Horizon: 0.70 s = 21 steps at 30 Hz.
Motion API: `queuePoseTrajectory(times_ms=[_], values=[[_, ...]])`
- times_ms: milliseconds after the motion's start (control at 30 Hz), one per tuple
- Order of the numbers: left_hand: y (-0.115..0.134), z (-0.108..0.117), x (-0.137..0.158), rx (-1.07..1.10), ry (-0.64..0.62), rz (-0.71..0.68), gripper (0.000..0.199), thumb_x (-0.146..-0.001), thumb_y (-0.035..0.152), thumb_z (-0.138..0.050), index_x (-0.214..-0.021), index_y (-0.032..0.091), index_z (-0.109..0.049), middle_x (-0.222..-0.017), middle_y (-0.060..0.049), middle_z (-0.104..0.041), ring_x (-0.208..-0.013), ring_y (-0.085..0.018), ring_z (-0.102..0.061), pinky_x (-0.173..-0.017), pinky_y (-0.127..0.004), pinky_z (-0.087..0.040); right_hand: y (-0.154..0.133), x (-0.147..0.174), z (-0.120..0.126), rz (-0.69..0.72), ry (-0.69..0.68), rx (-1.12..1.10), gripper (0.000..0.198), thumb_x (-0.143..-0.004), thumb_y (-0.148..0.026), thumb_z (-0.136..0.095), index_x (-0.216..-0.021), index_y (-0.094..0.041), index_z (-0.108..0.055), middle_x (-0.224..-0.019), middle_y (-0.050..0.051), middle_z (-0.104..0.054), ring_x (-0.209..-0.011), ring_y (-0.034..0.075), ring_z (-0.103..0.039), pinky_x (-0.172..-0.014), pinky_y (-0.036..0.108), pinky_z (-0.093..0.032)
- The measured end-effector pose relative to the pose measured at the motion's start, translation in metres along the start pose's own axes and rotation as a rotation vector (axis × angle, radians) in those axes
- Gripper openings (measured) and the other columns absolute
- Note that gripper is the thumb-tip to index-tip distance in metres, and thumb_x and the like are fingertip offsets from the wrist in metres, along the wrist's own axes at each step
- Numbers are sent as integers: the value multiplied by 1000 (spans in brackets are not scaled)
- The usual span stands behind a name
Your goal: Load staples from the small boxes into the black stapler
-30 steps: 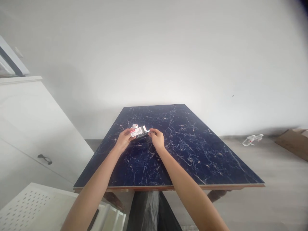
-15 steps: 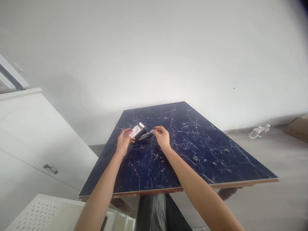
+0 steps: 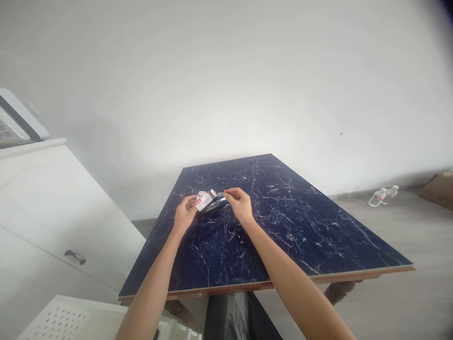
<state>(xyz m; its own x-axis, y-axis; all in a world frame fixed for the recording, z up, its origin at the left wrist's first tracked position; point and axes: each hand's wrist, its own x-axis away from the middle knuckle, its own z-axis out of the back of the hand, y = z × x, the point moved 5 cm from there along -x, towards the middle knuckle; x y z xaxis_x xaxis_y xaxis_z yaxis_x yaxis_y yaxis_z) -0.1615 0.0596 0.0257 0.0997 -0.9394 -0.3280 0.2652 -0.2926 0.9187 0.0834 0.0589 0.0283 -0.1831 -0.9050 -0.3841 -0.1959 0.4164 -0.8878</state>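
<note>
Clearly, the small box (image 3: 205, 201) juts rightward from the left grip (image 3: 184, 214).

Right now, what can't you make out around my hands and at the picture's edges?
All in the head view:
Print on the white-and-red box in your left hand: too small to read.
Black item by it: partly hidden by the box.
Thin piece at your right hand: too small, partly covered by fingers.
Cardboard carton: cut off by the right edge.

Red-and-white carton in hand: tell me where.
In the head view, the red-and-white carton is in the left hand, just left of the right hand, over the blue marbled tabletop.
</note>
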Motion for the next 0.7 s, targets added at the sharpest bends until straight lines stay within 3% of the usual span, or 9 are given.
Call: queuePoseTrajectory(times_ms=[133, 333, 433, 600, 700], values=[[1, -10, 3, 14, -93, 20, 32, -73, 38, -80, -97, 17, -75, -95, -9, -75, -67, -18, -66, -56, -26, -49, -2, 6, -8, 34, -50, 125, 21, -79, -41, -73, -87, -21, -71, -92, 6, -76, -85, 22, -71, -84, 35, -56], [1, -20, 7, 75, -202, 50, 35, -76, 45, -78, -95, 17, -74, -97, -8, -75, -75, -20, -68, -64, -28, -56, 5, 5, -7, 19, -36, 207, 17, -76, -36, -72, -84, -22, -69, -90, 4, -76, -81, 20, -70, -81, 32, -54], [-1, -21, 10, 144, -246, 133, 34, -73, 43, -82, -95, 17, -74, -94, -7, -75, -75, -19, -69, -66, -28, -57, 14, 4, -10, -72, -82, 129, 23, -72, -36, -75, -89, -21, -68, -91, 3, -76, -83, 20, -70, -81, 32, -55], [-4, -20, 12, 306, -278, 285, 33, -70, 35, -85, -94, 15, -73, -91, -8, -75, -65, -16, -69, -56, -24, -55, 27, 8, -23, -325, -258, -198, 34, -65, -34, -81, -93, -20, -67, -94, 6, -76, -82, 19, -72, -79, 34, -58], [-4, -21, 12, 393, -308, 339, 33, -74, 29, -83, -102, 14, -73, -98, -10, -76, -73, -17, -73, -63, -24, -58, 30, 7, -21, -368, -237, -241, 36, -62, -32, -83, -92, -19, -67, -91, 6, -76, -80, 19, -71, -78, 34, -59]])
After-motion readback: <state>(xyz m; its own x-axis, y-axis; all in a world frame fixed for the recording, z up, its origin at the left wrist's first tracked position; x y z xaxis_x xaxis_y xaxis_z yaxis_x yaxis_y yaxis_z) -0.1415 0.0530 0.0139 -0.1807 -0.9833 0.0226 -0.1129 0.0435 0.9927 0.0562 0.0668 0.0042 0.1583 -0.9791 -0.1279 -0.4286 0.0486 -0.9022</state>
